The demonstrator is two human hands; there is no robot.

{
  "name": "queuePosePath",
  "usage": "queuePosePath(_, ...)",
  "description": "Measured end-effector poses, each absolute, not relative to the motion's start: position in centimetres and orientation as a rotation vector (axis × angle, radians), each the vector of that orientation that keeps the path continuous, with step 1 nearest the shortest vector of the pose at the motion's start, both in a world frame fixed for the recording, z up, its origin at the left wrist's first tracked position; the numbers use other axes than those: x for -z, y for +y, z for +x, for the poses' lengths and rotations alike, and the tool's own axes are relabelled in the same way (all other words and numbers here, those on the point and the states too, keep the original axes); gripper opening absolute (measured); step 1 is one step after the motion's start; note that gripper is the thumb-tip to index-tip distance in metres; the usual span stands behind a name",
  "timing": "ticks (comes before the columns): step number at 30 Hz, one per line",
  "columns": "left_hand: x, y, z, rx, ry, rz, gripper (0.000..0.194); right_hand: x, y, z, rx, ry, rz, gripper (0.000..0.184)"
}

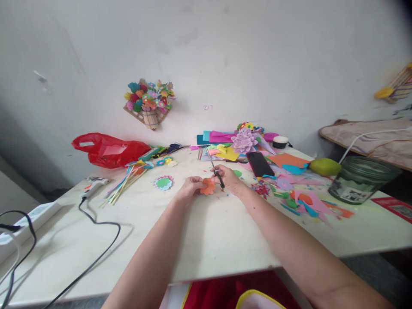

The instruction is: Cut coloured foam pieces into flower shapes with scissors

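Note:
In the middle of the table, my left hand point(189, 188) pinches the left edge of an orange flower cut-out point(207, 186). My right hand point(228, 178) is closed on a pair of dark-handled scissors point(219, 178), whose blades point up and away from me. The scissors are right beside the flower's upper right edge; whether they touch it I cannot tell. To the left lies a layered flower point(163, 183) with a green centre. A green round piece point(237, 173) shows just behind my right hand, and small scraps are scattered near the cut-out.
A phone point(260, 164), coloured scraps point(309, 201) and a glass jar point(354, 180) occupy the right side. On the left are a glue gun point(95, 185) with its cord, thin sticks point(124, 186), a red plastic bag point(111, 150) and a power strip point(30, 221). A purple flower point(244, 140) stands behind.

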State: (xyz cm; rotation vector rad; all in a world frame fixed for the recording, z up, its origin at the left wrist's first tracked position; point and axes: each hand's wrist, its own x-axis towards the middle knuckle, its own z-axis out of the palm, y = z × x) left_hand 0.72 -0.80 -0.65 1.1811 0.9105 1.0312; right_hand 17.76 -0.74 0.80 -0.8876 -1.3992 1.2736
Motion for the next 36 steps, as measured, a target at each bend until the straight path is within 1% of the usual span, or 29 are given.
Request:
queuePosePath(8, -0.2, -1.1, 1.0, -1.217, 0.883, 1.083, 0.017, 0.0, -0.2, 17.4, -1.323, -1.31, -0.949, 0.033)
queuePosePath(15, 0.0, -0.7, 0.8, -1.328, 0.89, 1.071, 0.016, -0.2, -0.7, 17.0, -1.396, -1.314, -0.964, 0.036)
queuePosePath(21, 0.5, -0.1, 0.3, -1.411, 0.87, 1.007, 0.017, 0.0, -0.8, 17.7, -1.471, -1.485, -0.957, 0.032)
queuePosePath(29, 0.4, 0.0, 0.3, -1.451, 0.848, 0.925, 0.016, 0.5, -0.4, 18.4, -1.433, -1.754, -0.944, 0.04)
queuePosePath(36, 0.3, 0.0, 0.3, -1.47, 0.833, 0.874, 0.011, 0.1, -0.6, 18.9, -1.391, -1.886, -0.919, 0.04)
